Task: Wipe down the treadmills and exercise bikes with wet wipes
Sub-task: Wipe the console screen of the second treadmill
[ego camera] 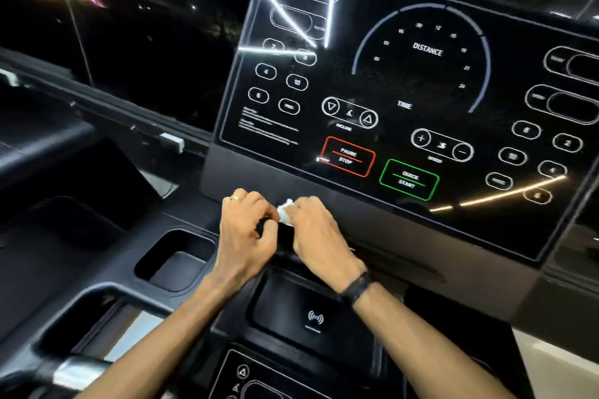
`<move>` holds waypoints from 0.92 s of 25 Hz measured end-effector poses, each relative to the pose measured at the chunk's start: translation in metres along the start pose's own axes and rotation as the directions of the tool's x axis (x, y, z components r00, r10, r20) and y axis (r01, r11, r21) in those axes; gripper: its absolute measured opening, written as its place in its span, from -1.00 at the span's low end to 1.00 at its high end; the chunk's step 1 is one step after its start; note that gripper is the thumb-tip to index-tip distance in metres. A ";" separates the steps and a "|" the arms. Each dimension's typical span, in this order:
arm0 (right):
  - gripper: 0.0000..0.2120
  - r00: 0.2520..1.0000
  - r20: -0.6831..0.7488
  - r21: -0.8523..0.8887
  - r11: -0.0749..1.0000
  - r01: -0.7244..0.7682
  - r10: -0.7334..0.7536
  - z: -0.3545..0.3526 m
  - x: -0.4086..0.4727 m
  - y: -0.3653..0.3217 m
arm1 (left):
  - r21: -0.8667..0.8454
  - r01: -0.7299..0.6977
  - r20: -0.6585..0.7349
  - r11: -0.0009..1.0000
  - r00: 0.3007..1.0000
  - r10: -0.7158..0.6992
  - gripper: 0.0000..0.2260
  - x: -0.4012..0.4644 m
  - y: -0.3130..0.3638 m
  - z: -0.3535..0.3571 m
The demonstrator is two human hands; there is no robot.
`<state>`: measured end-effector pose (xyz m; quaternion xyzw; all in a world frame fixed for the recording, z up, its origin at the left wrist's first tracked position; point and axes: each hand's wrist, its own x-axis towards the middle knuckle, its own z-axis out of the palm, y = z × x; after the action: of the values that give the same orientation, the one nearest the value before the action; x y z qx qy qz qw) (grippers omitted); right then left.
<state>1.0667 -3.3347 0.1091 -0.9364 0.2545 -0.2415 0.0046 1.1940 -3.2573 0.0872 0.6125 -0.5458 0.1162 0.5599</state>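
Wet wipe (285, 210) sits bunched up small and white between our two hands, just below the bottom edge of the treadmill console (405, 81). Our left hand (248, 230) has its fingers curled in, and the fingertips pinch one side of the wipe. Our right hand (316, 236) has curled fingers too, and they pinch the other side. Both hands touch the wipe, and they are close together. We think we are pulling the wipe open or folding it so it is ready to rub with.

The big shiny screen stands up behind our hands, with a red pause stop button (348, 156) and a green quick start button (409, 179) on it. The wipe is not touching the screen. We cannot tell if the screen is already clean, because bright lights shine back from it. Below our wrists is a dark tray (311, 311) with a little wave sign, and to the left is a deep cup holder (176, 261).

It looks like we are near the start with this treadmill. The screen, the tray, the cup holder and the handles may all need a rub. No exercise bikes show here, so those are left too.
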 end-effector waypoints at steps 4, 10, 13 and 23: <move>-0.74 0.998 0.012 -0.015 0.998 0.063 -0.063 0.023 0.035 -0.032 | 0.044 0.026 -0.071 0.999 0.997 -0.023 -0.89 0.005 -0.013 -0.026; -0.81 0.997 0.015 0.058 0.996 0.073 -0.074 0.023 0.037 -0.034 | 0.021 0.004 -0.084 1.000 0.996 -0.002 -0.90 0.011 -0.010 -0.031; -0.72 0.999 -0.034 0.081 0.997 0.000 0.003 0.017 0.016 -0.017 | 0.013 -0.028 -0.061 1.000 0.998 0.028 -0.89 0.018 0.000 -0.024; -0.80 0.971 -0.107 0.003 0.976 -0.217 0.216 -0.053 -0.080 0.054 | -0.166 -0.172 0.147 0.971 0.969 0.196 -0.87 0.008 0.044 0.036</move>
<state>0.9572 -3.3376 0.1128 -0.8889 0.3559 -0.2881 0.0132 1.1455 -3.2812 0.1055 0.5219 -0.6515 0.0754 0.5454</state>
